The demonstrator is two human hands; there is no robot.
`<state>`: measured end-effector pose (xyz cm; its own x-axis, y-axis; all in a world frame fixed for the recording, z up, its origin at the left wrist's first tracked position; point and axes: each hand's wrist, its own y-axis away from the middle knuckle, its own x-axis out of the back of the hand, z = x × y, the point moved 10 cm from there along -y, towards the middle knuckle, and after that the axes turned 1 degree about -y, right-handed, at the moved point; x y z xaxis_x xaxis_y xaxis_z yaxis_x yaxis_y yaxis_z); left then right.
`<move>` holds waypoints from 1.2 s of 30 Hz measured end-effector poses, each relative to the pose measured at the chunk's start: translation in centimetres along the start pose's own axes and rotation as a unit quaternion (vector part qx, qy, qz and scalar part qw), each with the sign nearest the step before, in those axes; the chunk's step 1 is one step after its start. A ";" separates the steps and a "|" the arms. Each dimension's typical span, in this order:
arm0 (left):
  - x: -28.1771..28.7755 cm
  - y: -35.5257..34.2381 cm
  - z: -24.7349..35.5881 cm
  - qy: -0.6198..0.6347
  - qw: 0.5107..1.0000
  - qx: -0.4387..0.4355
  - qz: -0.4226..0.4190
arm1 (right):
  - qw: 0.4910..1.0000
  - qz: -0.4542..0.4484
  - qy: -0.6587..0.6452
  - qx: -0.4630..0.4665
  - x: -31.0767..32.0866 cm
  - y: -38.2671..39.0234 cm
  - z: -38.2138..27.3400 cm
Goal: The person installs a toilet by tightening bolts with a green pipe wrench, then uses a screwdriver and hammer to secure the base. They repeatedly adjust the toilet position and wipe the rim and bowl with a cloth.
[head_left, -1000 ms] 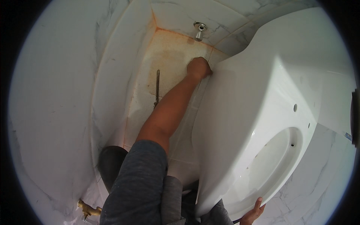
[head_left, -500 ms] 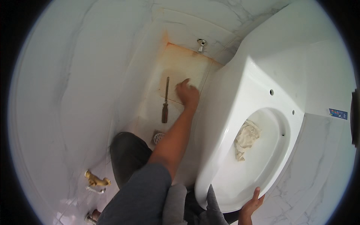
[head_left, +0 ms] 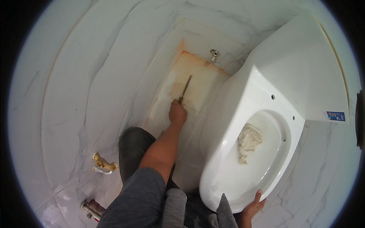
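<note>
My left hand (head_left: 177, 113) is closed round the handle of a screwdriver (head_left: 186, 88), just above the stained floor tile. The screwdriver's long shaft points away from me toward the far wall. At the front rim of the white toilet bowl (head_left: 222, 174), my right hand (head_left: 254, 207) grips the edge, thumb up on the rim and the other fingers partly hidden beneath. The toilet stands tilted at an angle on my right. Inside the bowl lies a crumpled off-white cloth or paper (head_left: 249, 141).
A small chrome valve (head_left: 215, 55) sticks out of the far wall. On my left are a brass tap (head_left: 105, 163) and, lower down, a metal pipe fitting (head_left: 92, 208). Rust-coloured stains (head_left: 183, 53) edge the floor tile. A blue sticker (head_left: 336, 116) is on the toilet's tank side.
My left hand has moved to the screwdriver, which lay on the floor, and taken hold of its handle. The screwdriver's shaft has swung to the right. My right hand stays on the rim.
</note>
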<state>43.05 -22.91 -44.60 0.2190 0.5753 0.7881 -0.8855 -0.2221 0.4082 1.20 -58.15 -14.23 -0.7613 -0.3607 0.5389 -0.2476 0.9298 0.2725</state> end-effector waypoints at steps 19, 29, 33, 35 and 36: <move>-1.8 -5.0 8.1 -0.116 0.935 -0.320 -0.099 | 0.999 0.009 0.036 0.006 -1.0 0.7 -1.6; -3.2 -3.3 8.6 -0.123 0.927 -0.341 -0.093 | 0.999 0.019 0.041 -0.001 -0.8 0.6 -1.3; -2.6 -4.2 7.9 -0.112 0.932 -0.332 -0.093 | 0.999 0.021 0.039 0.005 -0.8 0.7 -1.6; -2.1 -5.0 7.2 -0.124 0.940 -0.309 -0.079 | 0.999 0.018 0.050 0.011 -0.8 0.7 -1.8; -2.1 -4.9 7.6 -0.107 0.934 -0.333 -0.077 | 0.998 0.020 0.053 0.010 -0.7 0.6 -1.7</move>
<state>50.02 -28.98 -44.74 0.3777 0.3730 0.8475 -0.8800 0.4293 0.2032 2.60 -57.47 -13.05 -0.7033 -0.3273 0.6310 -0.2310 0.9447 0.2326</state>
